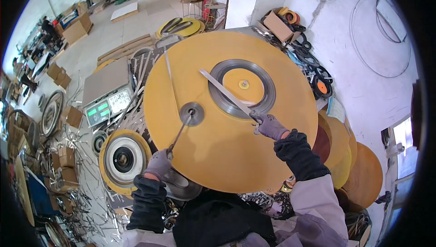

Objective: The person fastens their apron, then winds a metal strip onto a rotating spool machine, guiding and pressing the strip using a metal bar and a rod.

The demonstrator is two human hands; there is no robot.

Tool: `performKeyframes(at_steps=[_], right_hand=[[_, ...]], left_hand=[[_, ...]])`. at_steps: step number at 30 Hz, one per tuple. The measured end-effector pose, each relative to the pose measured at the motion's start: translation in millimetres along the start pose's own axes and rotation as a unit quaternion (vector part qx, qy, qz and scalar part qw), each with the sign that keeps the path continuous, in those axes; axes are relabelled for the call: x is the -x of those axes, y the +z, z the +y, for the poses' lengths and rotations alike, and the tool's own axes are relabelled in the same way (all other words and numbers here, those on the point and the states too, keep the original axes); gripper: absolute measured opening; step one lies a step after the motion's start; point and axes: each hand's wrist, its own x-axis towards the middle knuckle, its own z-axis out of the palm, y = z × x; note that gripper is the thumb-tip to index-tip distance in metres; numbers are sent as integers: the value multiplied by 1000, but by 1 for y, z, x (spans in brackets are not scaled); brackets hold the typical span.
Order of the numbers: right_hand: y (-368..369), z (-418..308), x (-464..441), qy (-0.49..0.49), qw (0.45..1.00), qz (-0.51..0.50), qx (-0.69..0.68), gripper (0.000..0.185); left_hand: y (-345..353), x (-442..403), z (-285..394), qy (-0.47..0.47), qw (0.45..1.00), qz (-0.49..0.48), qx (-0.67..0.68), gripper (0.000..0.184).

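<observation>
A large round yellow disc (245, 160) fills the middle of the head view. On it lies a ring of wound metal strip (269, 99) around a smaller yellow disc (234, 81) with a central bolt. My right hand (271, 126), in a grey glove, is closed on one end of a flat pale bar (227, 93), which slants across the ring. My left hand (160, 163), also gloved, grips a thin dark rod (180, 133). The rod's far end reaches the middle of a small round metal roller (198, 119). A narrow metal strip (170, 76) runs from the disc's far left edge toward that roller.
Left of the disc are a digital scale (102, 110) and a yellow-rimmed wheel (105, 165). Metal offcuts (97, 201) litter the floor. At right, more round discs (363, 169) lean by the wall. A cardboard box (278, 26) and black rings stand behind.
</observation>
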Motion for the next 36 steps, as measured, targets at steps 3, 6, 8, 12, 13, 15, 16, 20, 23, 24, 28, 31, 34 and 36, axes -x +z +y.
performKeyframes(at_steps=[3, 6, 8, 12, 13, 15, 16, 20, 23, 24, 28, 31, 34, 36], right_hand=[[1, 0, 2, 6, 999, -9, -40, 53], [12, 7, 2, -53, 997, 60, -15, 51], [19, 9, 11, -34, 996, 54, -69, 50], [72, 30, 33, -62, 980, 138, -129, 46], [82, 36, 39, -61, 981, 137, -127, 46], [95, 39, 54, -11, 994, 105, -38, 44], [99, 41, 58, 12, 996, 88, 8, 43], [96, 42, 63, -18, 978, 158, -135, 41], [96, 39, 67, -9, 987, 157, -40, 39], [92, 35, 70, 11, 992, 122, -35, 39], [82, 23, 76, -10, 972, 156, -174, 41], [105, 40, 75, 14, 991, 134, 6, 43], [94, 46, 81, 6, 995, 91, -31, 45], [115, 79, 70, 15, 965, 149, -214, 45]], left_hand=[[4, -2, 2, -24, 1000, -13, -12, 30], [8, -4, 0, -13, 1000, -21, -16, 29], [11, -3, 1, -8, 1000, -16, -11, 29], [15, -5, 0, 2, 1000, -8, -6, 28], [19, -6, -1, 2, 1000, -10, -4, 28], [21, -7, -4, 4, 1000, 8, 2, 28], [23, -7, -5, 5, 1000, 6, 2, 28], [26, -11, -3, 1, 1000, 15, 6, 27], [40, -14, -7, -1, 1000, 15, 28, 26], [42, -15, -8, -11, 999, 11, 50, 26], [46, -10, 2, 2, 999, 28, 45, 26], [57, -13, 4, -3, 999, 13, 41, 29], [64, -18, 6, 5, 999, 31, 31, 29], [66, -17, 7, -2, 999, 22, 23, 29]])
